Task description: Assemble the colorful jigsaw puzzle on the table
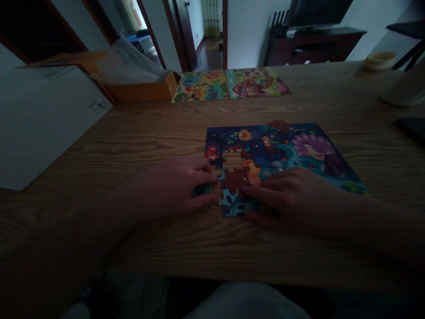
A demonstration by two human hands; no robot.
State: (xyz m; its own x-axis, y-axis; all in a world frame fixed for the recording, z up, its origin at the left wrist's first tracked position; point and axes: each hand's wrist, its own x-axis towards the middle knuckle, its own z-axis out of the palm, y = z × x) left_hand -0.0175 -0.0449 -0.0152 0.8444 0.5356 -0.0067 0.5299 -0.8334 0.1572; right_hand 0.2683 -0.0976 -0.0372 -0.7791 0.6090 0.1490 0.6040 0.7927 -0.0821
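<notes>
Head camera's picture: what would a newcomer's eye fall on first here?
Probably the dark blue cardboard-like jigsaw puzzle on the brown wood-grain table, with a bare left hand at its left edge and a bare right hand over its near part. Beyond it, two brightly coloured flat picture panels lie side by side, with an orange cardboard box to their left.

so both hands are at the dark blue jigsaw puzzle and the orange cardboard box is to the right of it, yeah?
The side is wrong: the head view shows the orange cardboard box to the left of the dark blue jigsaw puzzle. The left hand and right hand are indeed at it.
</notes>
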